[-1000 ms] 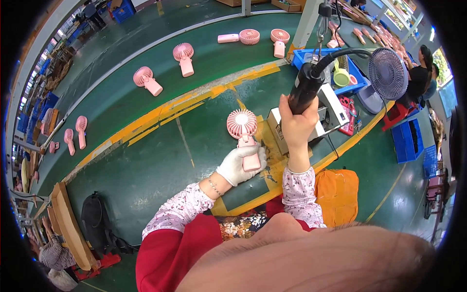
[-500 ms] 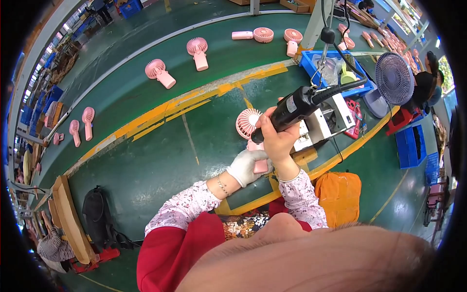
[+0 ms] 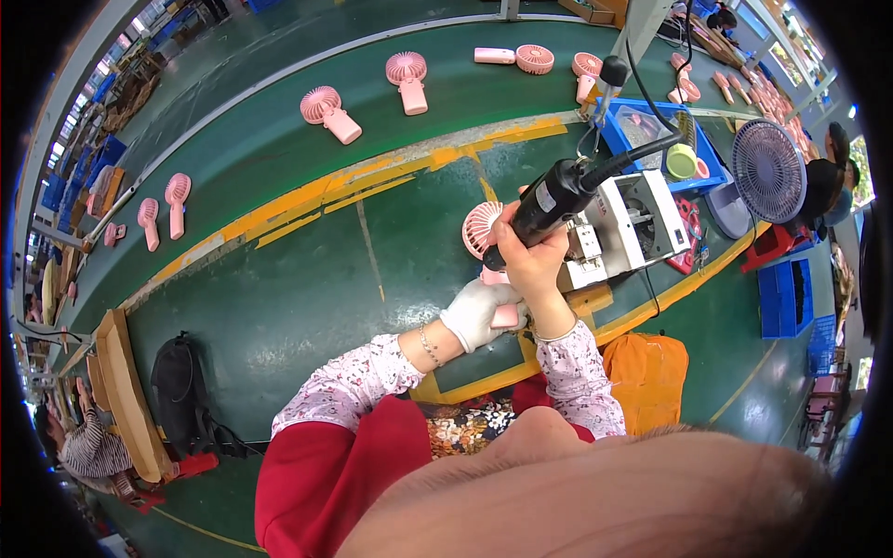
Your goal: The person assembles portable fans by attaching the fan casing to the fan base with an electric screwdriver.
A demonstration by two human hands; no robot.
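Pink handheld fan (image 3: 484, 232) sits pinned by the gloved left hand (image 3: 479, 312); right hand (image 3: 530, 260) wraps the black electric screwdriver (image 3: 549, 200) above it. I'd keep the bit square, fan flat.

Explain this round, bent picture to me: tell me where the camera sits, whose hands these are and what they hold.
The camera sits on a person's head and looks down through a fisheye lens, so straight edges curve. The arms entering from below are that person's own. The left hand, in a white glove, grips the handle of a small pink handheld fan on the green work surface. The right hand, bare, holds a black corded power screwdriver with its tip down at the fan. More pink fans lie on the belt beyond, and a white machine stands to the right.
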